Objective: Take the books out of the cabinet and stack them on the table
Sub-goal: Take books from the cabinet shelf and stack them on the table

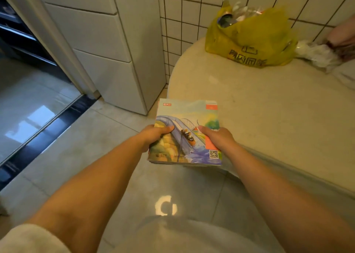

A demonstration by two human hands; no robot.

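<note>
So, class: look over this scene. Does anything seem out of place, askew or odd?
The yellow plastic bag slumps open on the round table, stuffed with wrappers, with crumpled white plastic beside it: clutter where books should be stacked. The stack of books, held in the left hand and right hand, looks neat.

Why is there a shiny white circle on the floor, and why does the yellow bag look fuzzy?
Head view: the white ring on the floor is glare, a light reflected by glossy tiles; the yellow bag is smeared by blur, as is the table edge; the books held by both hands stay fairly sharp; straight lines bend from the wide lens.
</note>
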